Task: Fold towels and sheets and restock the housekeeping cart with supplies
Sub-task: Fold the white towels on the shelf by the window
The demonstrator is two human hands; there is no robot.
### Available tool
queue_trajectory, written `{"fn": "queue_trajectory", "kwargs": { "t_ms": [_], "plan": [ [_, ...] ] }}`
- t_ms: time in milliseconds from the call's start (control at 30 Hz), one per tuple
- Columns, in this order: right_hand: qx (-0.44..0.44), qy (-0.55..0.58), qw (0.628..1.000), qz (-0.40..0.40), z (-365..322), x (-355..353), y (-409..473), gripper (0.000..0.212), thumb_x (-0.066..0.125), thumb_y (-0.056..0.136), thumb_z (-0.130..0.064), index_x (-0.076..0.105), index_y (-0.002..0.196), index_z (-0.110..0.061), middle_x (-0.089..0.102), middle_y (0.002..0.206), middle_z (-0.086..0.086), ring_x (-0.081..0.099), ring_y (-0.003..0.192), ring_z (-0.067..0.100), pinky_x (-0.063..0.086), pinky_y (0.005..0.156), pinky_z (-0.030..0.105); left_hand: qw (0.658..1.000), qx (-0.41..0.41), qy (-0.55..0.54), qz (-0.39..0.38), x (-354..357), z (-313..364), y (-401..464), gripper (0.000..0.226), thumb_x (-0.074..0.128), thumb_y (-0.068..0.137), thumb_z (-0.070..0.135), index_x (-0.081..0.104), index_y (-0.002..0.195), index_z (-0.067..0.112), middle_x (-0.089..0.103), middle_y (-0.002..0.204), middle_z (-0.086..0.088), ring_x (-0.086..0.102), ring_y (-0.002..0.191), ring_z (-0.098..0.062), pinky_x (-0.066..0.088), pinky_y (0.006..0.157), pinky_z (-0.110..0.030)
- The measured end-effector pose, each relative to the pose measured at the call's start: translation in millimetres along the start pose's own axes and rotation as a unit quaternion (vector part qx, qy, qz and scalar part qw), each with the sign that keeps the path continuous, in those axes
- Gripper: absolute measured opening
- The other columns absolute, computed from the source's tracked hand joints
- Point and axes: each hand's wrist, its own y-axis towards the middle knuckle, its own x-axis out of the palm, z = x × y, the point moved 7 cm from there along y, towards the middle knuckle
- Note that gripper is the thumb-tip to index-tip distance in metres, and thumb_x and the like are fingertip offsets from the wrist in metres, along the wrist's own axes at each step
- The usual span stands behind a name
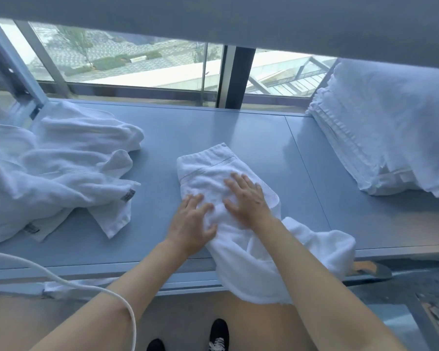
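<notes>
Black shoes (219,334) are seen below; the towel (213,173) is pressed flat on the table (238,133) by left hand (192,225) and right hand (246,197), fingers straight, seemingly to smooth it for folding.

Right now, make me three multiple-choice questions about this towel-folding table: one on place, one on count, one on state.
1. Where is the tall stack of folded white towels?
A. right end of the blue-grey table
B. left end
C. floor

2. How many hands press the white towel in the middle?
A. none
B. one
C. two

3. The heap of white towels on the left is:
A. rolled
B. crumpled, unfolded
C. stacked flat

Answers: 1 A, the stack sits at the right end. 2 C, left hand and right hand lie flat on it. 3 B, it lies in loose bunches.
</notes>
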Motion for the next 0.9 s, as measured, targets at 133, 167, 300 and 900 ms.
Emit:
{"fn": "queue_trajectory", "kwargs": {
  "t_ms": [133, 167, 300, 900],
  "plan": [
    [0.025, 0.020, 0.999, 0.021, 5.0, 22.6, 1.1, 0.065, 0.042, 0.102, -0.049, 0.022, 0.162, -0.034, 0.009, 0.172, -0.008, 0.008, 0.158, 0.019, 0.009, 0.126, 0.053, 0.995, -0.061, -0.003, 0.078, -16.0, -18.1, 8.3, 0.036, 0.076, 0.082, 0.023, 0.067, 0.115, 0.011, 0.054, 0.135, -0.015, 0.049, 0.127, -0.038, 0.044, 0.105, -0.042],
    [0.036, 0.016, 0.999, 0.031, 2.1, 26.1, 2.0, 0.065, 0.040, 0.102, -0.049, 0.022, 0.162, -0.033, 0.009, 0.173, -0.007, 0.008, 0.158, 0.021, 0.009, 0.126, 0.054, 0.992, -0.088, 0.010, 0.085, -19.7, -25.3, 11.5, 0.045, 0.075, 0.083, 0.026, 0.063, 0.123, 0.010, 0.051, 0.138, -0.015, 0.046, 0.128, -0.038, 0.045, 0.105, -0.045],
    [0.078, 0.038, 0.995, 0.054, -12.8, 30.8, 11.6, 0.065, 0.038, 0.099, -0.046, 0.024, 0.160, -0.030, 0.010, 0.172, -0.003, 0.009, 0.158, 0.025, 0.007, 0.125, 0.055, 0.980, -0.176, 0.070, 0.052, -25.1, -44.2, 25.6, 0.077, 0.071, 0.084, 0.053, 0.047, 0.143, 0.010, 0.050, 0.136, -0.014, 0.045, 0.125, -0.035, 0.043, 0.104, -0.044],
    [0.152, 0.042, 0.984, 0.078, 62.7, 19.0, -36.6, 0.063, 0.043, 0.095, -0.014, 0.038, 0.156, -0.026, 0.022, 0.170, 0.001, 0.013, 0.157, 0.027, 0.015, 0.124, 0.052, 0.944, 0.241, 0.131, 0.183, -68.8, 136.5, 77.2, 0.041, 0.052, 0.083, -0.005, 0.071, 0.116, 0.011, 0.068, 0.094, -0.003, 0.056, 0.085, -0.031, 0.050, 0.063, -0.038]
  ]
}}
